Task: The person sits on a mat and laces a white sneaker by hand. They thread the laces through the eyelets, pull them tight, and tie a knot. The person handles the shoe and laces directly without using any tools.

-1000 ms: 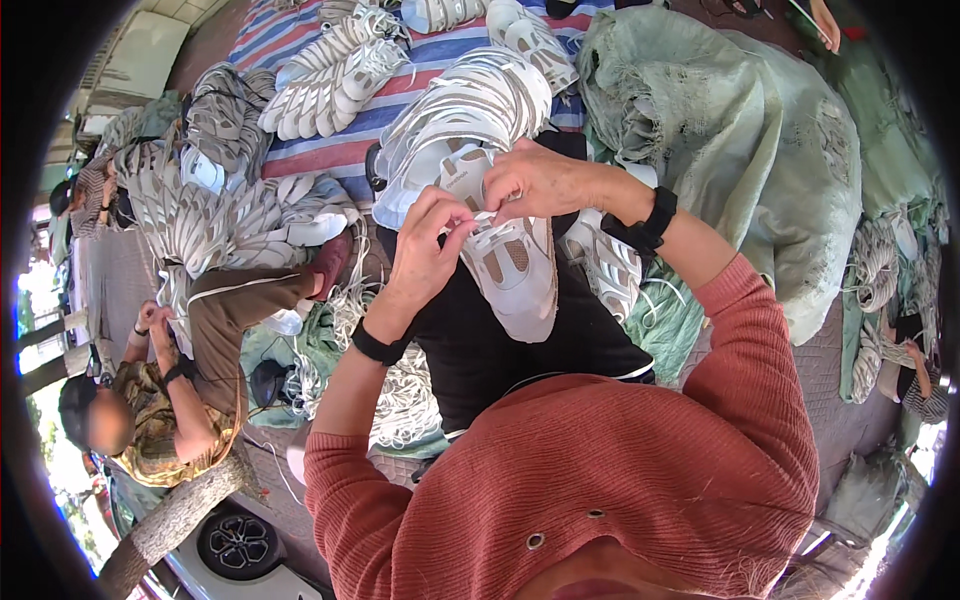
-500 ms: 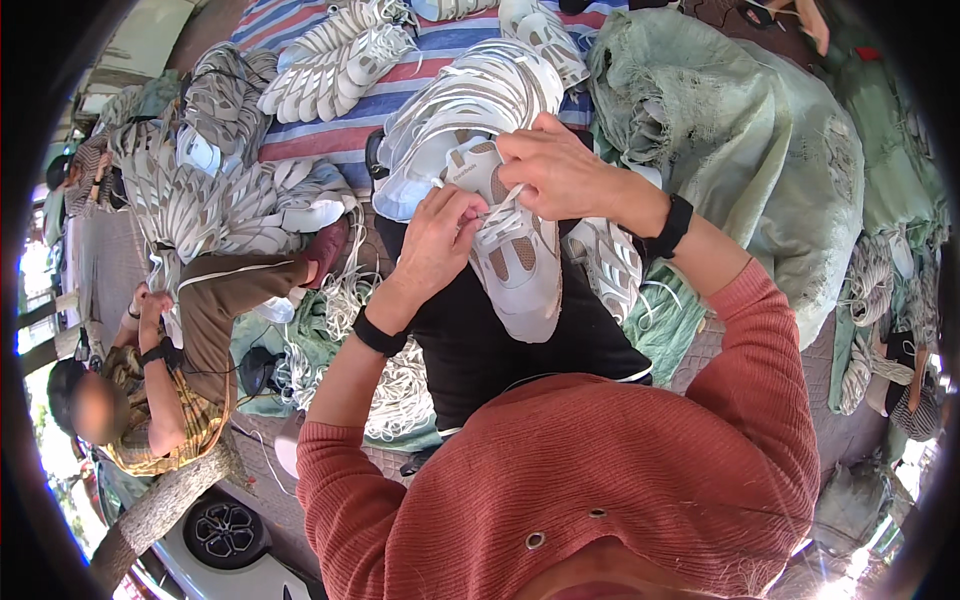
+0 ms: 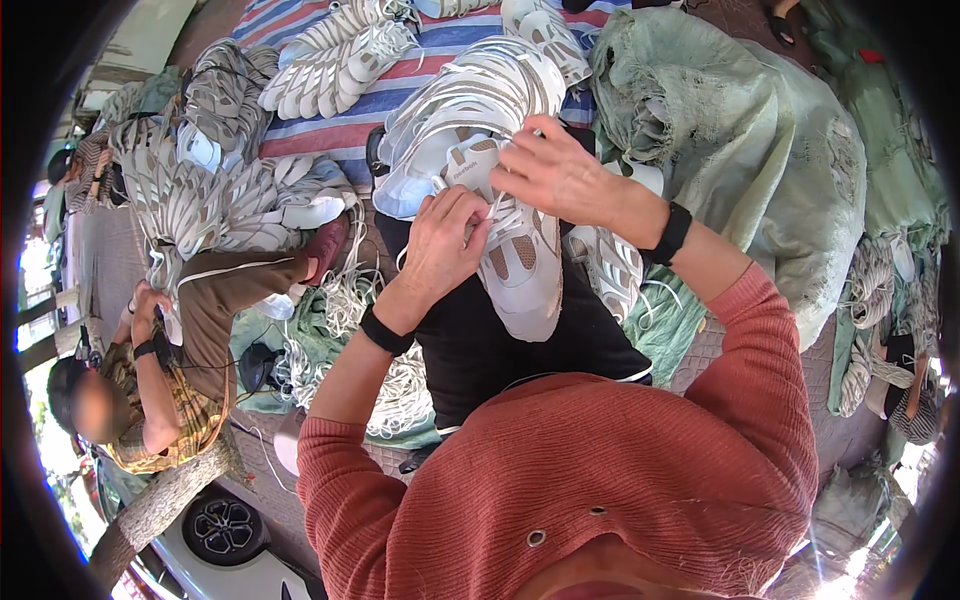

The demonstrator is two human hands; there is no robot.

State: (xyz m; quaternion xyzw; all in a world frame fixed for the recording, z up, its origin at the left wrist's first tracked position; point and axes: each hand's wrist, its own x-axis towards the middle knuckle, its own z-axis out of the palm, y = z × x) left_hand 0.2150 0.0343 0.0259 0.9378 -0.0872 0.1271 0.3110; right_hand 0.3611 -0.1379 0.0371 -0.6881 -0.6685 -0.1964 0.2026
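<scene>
Lettering (image 3: 465,171) marks the tongue (image 3: 482,156) of our white shoe (image 3: 525,295), our left hand (image 3: 445,235) pinches its lace (image 3: 495,207), and we cannot tell whether our right hand (image 3: 568,182) grips

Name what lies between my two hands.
Between your left hand and right hand, the head view shows white lace over the white-and-tan shoe.

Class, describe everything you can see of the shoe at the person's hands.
The shoe looks white and smooth, with tan, mesh-like patches and pale laces. Its toe points toward the person, above dark trousers; its tongue lies at the far end. The left hand and right hand are at the laces. Its underside is hidden.
</scene>
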